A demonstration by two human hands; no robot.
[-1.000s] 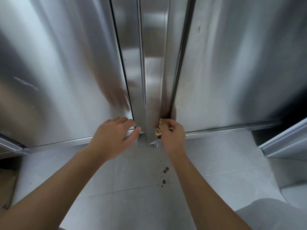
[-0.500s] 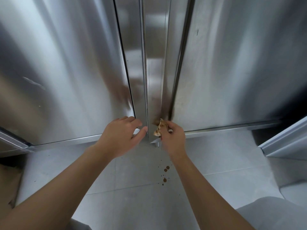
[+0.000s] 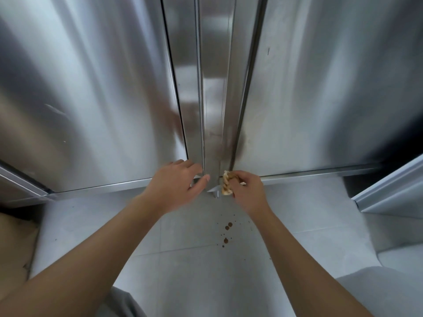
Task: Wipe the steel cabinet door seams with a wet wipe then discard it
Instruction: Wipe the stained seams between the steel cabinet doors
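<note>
Head view: soiled wipe worked at the foot of the right door seam

Head camera looks down two closed steel cabinet doors, the left door (image 3: 91,99) and the right door (image 3: 320,99), with a narrow centre post (image 3: 215,88) between them. The right hand (image 3: 248,191) grasps the wet wipe (image 3: 226,183), bunched into a small wad between thumb and curled fingers, at the bottom of the dark seam (image 3: 242,124) where the post meets the right door. Bunching it probably gives a firm edge to push into the narrow gap. The wad is stained brown, and a brownish smear (image 3: 240,147) shows on the steel just above it, so this low stretch looks like the dirtiest part and the reason the hand sits here.

The left hand (image 3: 176,184) holds nothing; its fingers lie loosely spread at the lower corner of the left door, thumb pointing toward the post. It seems placed to steady the body or the door, though whether it presses the metal I cannot tell.

Brown drips (image 3: 227,227) dot the floor tiles (image 3: 183,225) near the post. Another steel door edge (image 3: 389,188) juts in at the right.

As for containers, the cabinet is shut, so its contents are hidden, and no bin for the wipe shows anywhere; discarding is a step not yet done
</note>
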